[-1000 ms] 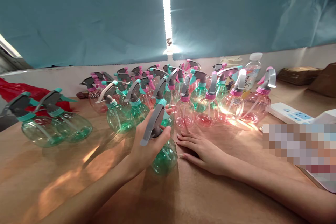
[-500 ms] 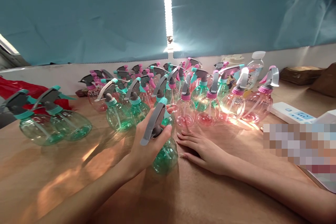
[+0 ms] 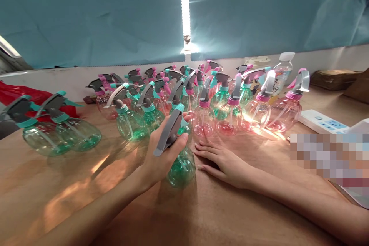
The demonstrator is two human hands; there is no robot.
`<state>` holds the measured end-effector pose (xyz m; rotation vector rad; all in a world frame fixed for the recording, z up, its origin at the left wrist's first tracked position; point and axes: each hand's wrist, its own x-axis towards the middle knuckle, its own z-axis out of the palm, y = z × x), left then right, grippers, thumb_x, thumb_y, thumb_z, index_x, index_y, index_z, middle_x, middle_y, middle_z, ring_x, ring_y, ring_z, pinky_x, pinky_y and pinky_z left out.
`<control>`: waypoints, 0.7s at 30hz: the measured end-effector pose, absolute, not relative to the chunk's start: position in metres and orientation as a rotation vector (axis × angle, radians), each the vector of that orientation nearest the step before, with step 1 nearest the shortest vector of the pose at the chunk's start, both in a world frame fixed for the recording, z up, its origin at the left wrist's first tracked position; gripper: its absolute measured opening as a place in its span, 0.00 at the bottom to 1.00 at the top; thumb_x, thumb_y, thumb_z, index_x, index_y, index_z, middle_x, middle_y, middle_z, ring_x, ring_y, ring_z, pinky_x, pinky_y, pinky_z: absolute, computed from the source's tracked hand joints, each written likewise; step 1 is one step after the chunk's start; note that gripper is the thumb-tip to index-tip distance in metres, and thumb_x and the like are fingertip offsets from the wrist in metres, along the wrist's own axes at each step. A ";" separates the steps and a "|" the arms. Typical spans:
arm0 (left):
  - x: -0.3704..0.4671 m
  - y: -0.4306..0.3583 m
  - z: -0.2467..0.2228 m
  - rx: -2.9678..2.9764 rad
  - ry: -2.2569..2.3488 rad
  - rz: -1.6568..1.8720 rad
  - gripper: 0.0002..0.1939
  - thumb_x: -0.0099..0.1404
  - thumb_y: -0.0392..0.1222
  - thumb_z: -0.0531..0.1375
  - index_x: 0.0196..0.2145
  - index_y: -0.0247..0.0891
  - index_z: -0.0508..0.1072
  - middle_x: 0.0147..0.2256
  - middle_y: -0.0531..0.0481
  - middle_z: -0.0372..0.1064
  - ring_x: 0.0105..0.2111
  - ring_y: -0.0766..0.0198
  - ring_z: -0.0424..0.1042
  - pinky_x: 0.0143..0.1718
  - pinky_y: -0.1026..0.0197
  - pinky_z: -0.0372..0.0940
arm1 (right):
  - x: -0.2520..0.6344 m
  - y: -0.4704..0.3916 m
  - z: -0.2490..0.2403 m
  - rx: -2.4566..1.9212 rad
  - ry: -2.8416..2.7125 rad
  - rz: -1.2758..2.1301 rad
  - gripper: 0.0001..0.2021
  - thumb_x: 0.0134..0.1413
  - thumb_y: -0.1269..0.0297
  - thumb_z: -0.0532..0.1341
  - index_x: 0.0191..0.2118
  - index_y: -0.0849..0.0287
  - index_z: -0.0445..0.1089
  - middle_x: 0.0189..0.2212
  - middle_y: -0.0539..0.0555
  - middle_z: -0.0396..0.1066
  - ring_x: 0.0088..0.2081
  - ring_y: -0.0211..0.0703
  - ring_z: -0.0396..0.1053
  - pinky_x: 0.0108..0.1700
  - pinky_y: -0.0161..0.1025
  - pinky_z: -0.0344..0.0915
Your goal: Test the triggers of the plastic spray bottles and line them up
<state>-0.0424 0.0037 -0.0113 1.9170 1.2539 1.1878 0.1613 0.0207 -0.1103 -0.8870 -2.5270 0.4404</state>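
Observation:
My left hand (image 3: 163,150) is wrapped round the neck of a green spray bottle (image 3: 181,169) with a grey and turquoise trigger head. The bottle stands upright on the brown table (image 3: 225,215), and my fingers hide part of its neck and trigger. To its right, my right hand (image 3: 226,163) lies flat on the table with its fingers stretched towards the bottle, holding nothing. Just beyond the hands stand several more bottles, among them a pink spray bottle (image 3: 203,120) and a green spray bottle (image 3: 129,125).
Two green spray bottles (image 3: 77,134) stand at the left by a red plastic bag (image 3: 37,98). A clear bottle with a white cap (image 3: 284,73), a white power strip (image 3: 323,121) and brown packages (image 3: 331,80) are at the right. A blue curtain (image 3: 100,19) hangs behind.
The view has shifted very slightly. My left hand keeps its grip on the green spray bottle, and my right hand rests in the same place.

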 end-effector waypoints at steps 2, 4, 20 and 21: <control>-0.042 0.003 -0.010 1.914 1.275 1.157 0.16 0.63 0.42 0.55 0.49 0.41 0.68 0.29 0.53 0.69 0.27 0.63 0.69 0.37 0.56 0.69 | 0.161 0.020 -0.110 -0.886 -2.535 0.426 0.24 0.67 0.54 0.52 0.62 0.61 0.62 0.61 0.60 0.62 0.63 0.52 0.58 0.64 0.55 0.55; -0.042 0.002 -0.010 1.928 1.272 1.122 0.16 0.63 0.43 0.54 0.48 0.41 0.68 0.24 0.55 0.65 0.26 0.62 0.69 0.35 0.56 0.68 | 0.162 0.020 -0.110 -0.885 -2.535 0.412 0.24 0.67 0.54 0.51 0.62 0.61 0.63 0.61 0.60 0.63 0.63 0.52 0.58 0.64 0.56 0.55; -0.042 0.006 -0.007 1.966 1.149 1.164 0.16 0.62 0.37 0.54 0.49 0.40 0.66 0.49 0.47 0.69 0.44 0.60 0.72 0.46 0.57 0.68 | 0.161 0.019 -0.107 -0.892 -2.500 0.473 0.23 0.66 0.55 0.53 0.61 0.61 0.64 0.60 0.60 0.64 0.63 0.52 0.58 0.64 0.55 0.55; -0.043 0.006 -0.007 1.971 1.148 1.166 0.16 0.62 0.37 0.54 0.49 0.40 0.66 0.50 0.47 0.69 0.44 0.61 0.71 0.46 0.58 0.68 | 0.162 0.019 -0.108 -0.887 -2.496 0.477 0.23 0.66 0.55 0.53 0.61 0.61 0.63 0.60 0.60 0.64 0.63 0.52 0.58 0.64 0.55 0.55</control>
